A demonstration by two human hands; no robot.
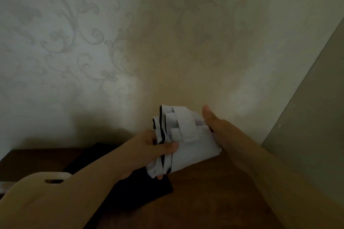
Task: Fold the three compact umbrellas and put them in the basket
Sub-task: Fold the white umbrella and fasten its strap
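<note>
A white compact umbrella (188, 141) with black lining and a white closing strap is held above the brown table (214, 191), its canopy bunched in folds. My left hand (149, 147) grips its lower left part, thumb across the fabric. My right hand (217, 126) holds its right side, thumb up; its fingers are hidden behind the fabric. A dark umbrella (145, 189) lies on the table under my left forearm. A pale basket rim (50, 177) with a slot handle shows at the lower left.
A patterned wall (130, 42) stands close behind the table. A plain panel (312, 117) closes the right side. The table's left edge is near the frame's left border.
</note>
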